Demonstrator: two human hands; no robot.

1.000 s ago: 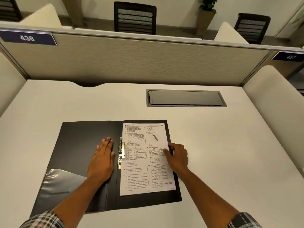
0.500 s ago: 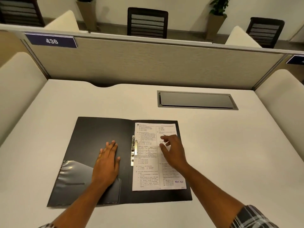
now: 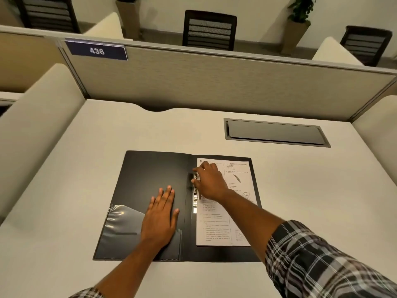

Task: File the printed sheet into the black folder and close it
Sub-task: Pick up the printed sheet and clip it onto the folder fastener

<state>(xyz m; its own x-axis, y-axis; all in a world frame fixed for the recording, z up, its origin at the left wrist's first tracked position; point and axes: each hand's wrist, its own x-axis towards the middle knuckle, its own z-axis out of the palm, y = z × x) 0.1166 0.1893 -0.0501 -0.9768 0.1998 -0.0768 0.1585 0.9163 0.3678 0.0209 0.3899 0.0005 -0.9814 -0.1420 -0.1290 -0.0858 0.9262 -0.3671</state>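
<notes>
The printed sheet lies face up on the right-hand half of the black folder, its left edge tucked against the metal clip that runs along the spine. The folder is fully open and flat on the white desk, roughly centred in front of the person, with a clear plastic pocket on the lower part of its left inner cover.

The right hand rests over the upper left part of the sheet, fingers curled, with the fingertips at the top end of the clip. Whether they actually grip the clip lever or only touch it cannot be told (the hand hides the contact). The left hand lies palm down on the left inner cover, fingers extended and close together, holding nothing; its heel overlaps the edge of the plastic pocket.

Beyond the folder, a grey cable hatch is set flush into the desk, to the right. A beige partition closes the far edge of the desk and carries a dark number plate reading 436. Both forearms end in plaid sleeves.
</notes>
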